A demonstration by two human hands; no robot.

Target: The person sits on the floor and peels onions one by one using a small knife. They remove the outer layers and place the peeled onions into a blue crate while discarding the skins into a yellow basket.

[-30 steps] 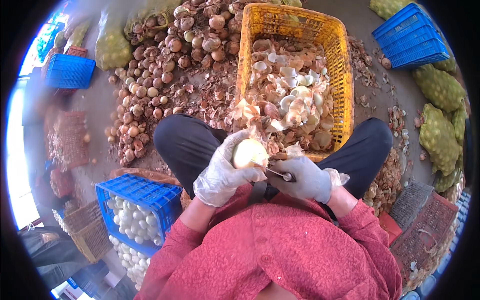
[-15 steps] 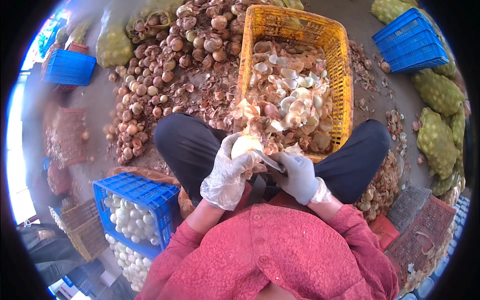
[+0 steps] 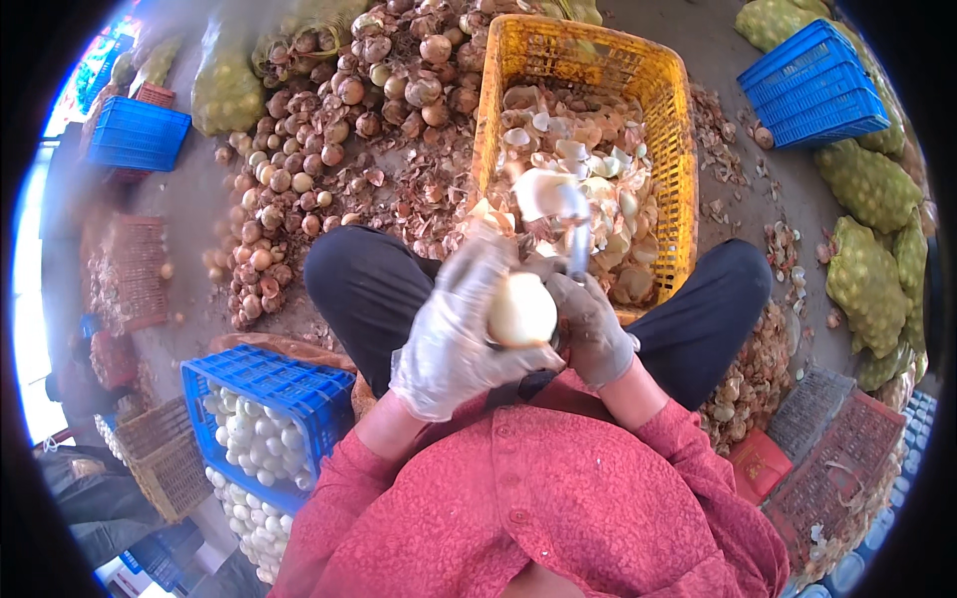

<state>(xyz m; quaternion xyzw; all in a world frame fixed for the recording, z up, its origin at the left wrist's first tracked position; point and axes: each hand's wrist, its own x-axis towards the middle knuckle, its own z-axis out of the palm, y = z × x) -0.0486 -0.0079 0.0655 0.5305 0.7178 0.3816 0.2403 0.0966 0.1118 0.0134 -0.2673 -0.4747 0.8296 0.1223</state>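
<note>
In the middle, my left hand (image 3: 454, 334), in a thin clear glove over a pale one, is closed around a mostly peeled white onion (image 3: 522, 310). My right hand (image 3: 590, 324), in a grey glove, grips a small knife (image 3: 580, 244) close beside the onion, blade pointing away from me. A pale piece of onion skin (image 3: 539, 192), blurred by motion, is at the blade's tip. It is over a yellow crate (image 3: 688, 169) that holds loose skins (image 3: 596, 164) and stands between my knees. The knife's handle is hidden in my fingers.
Unpeeled onions (image 3: 289, 179) lie heaped at the far left. A blue crate (image 3: 329, 399) of peeled white onions stands at my left. Stacked blue crates (image 3: 812, 85) and green net sacks (image 3: 862, 284) are on the right, with a red basket (image 3: 842, 468) nearer me.
The knife has left the onion's surface and swung to point away from me, with a skin piece at its tip over the crate. My left hand has brought the onion slightly nearer and to the right.
</note>
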